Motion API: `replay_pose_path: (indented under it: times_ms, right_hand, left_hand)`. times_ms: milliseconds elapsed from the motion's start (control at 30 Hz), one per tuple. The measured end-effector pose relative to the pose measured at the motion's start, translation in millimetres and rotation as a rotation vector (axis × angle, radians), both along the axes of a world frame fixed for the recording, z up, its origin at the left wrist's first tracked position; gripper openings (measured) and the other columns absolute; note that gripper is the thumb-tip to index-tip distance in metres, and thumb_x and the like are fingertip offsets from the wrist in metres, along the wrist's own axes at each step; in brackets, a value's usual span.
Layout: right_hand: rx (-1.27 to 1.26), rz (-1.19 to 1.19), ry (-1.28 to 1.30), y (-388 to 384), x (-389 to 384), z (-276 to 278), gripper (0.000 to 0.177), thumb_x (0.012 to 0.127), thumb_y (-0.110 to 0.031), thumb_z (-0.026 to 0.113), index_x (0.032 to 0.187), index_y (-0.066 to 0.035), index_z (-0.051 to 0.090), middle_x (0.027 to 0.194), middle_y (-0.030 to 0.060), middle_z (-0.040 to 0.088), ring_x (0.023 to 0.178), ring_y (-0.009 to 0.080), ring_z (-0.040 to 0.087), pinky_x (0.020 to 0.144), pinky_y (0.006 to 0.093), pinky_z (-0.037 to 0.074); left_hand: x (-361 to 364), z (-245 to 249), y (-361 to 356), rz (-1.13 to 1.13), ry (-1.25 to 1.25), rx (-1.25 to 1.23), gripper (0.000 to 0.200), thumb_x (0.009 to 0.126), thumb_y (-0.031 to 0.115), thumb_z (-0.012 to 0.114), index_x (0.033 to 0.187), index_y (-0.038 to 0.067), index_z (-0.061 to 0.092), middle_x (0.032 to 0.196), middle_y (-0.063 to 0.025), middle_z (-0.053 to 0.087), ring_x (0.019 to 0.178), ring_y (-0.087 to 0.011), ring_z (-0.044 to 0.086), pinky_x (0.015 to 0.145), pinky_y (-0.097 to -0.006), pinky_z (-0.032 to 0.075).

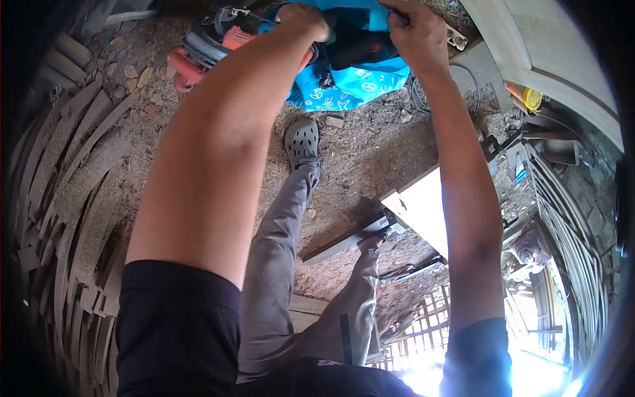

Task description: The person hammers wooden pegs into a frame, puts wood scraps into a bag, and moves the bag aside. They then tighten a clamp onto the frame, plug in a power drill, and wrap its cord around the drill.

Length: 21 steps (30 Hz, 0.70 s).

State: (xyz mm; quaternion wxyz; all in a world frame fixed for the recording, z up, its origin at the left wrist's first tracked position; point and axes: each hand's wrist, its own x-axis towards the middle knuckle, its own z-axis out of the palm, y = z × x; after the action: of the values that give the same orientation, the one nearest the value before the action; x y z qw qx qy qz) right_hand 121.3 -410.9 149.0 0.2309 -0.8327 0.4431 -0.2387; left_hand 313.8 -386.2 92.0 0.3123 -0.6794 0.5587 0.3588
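A bright blue bag (pixel 347 89) with white printed drawings stands at the top of the view, its mouth spread wide. My left hand (pixel 303 21) is closed at the bag's left rim, fingers curled and partly hidden behind the hand. On the opposite side, my right hand (pixel 420 33) pinches the right rim between thumb and fingers. Inside the bag lies a dark tool (pixel 357 53) with a small red mark, partly covered by the fabric. Just left of the bag, a red circular saw (pixel 192 66) rests on the ground, partly hidden behind my left forearm.
Sawdust and wood chips cover the ground (pixel 357 152). Curved wood strips (pixel 73 178) pile up at the left. A pale board (pixel 423 205) and a hand saw (pixel 370 228) lie near my feet. A yellow round object (pixel 532 98) sits at the right beside a leaning panel (pixel 555 53).
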Motion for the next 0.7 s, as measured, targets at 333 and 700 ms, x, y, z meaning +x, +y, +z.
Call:
replay_pose_path:
  times_ms: [333, 700]
  right_hand:
    - [0.058, -0.023, -0.142, 2.4, -7.8, 16.3, 0.016, 0.081, 0.005, 0.064, 0.096, 0.001, 0.07, 0.081, 0.0193, 0.067, 0.068, 0.03, 0.066, 0.061, 0.0374, 0.051]
    - [-0.024, -0.216, 0.115, -29.3, -10.4, 9.2, 0.025, 0.077, -0.004, 0.057, 0.094, -0.006, 0.075, 0.087, 0.024, 0.07, 0.082, 0.0396, 0.069, 0.074, 0.0452, 0.057]
  left_hand:
    - [-35.7, -29.4, -7.3, -0.221, 0.019, -0.178, 0.073, 0.077, 0.056, 0.063, 0.135, 0.013, 0.055, 0.136, -0.011, 0.055, 0.123, -0.0285, 0.053, 0.101, -0.039, 0.042]
    - [-1.0, -10.0, 6.0, -0.423, 0.139, -0.144, 0.071, 0.075, 0.054, 0.066, 0.131, 0.011, 0.06, 0.129, -0.013, 0.061, 0.117, -0.0282, 0.058, 0.095, -0.0398, 0.046]
